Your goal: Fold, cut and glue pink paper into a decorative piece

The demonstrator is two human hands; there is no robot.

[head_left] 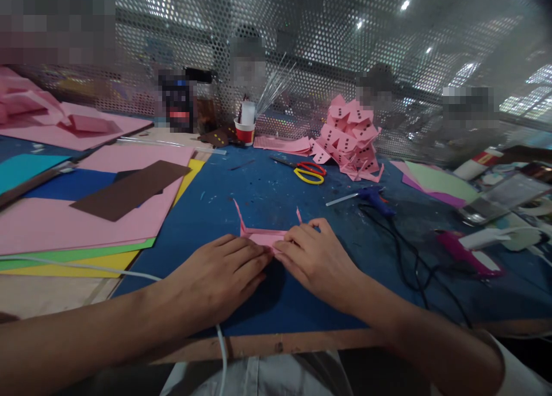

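Observation:
Near the front of the blue table top, a folded piece of pink paper (261, 235) lies under both hands, with thin flaps standing up at its far left and far right corners. My left hand (230, 275) presses along its near left side, fingers together. From the other side, my right hand (314, 254) pinches the near right edge, its fingers bent. The fingertips of the two hands almost meet at the middle of the near edge. Most of the paper's right part and near edge is hidden by the fingers.
Beyond the hands lie scissors (309, 172) and a blue glue gun (376, 201) with a black cord. Folded pink paper pieces (348, 137) are piled at the back beside a cup (244, 133). Coloured sheets (81, 223) cover the left; a white cable (107, 268) passes under my left arm.

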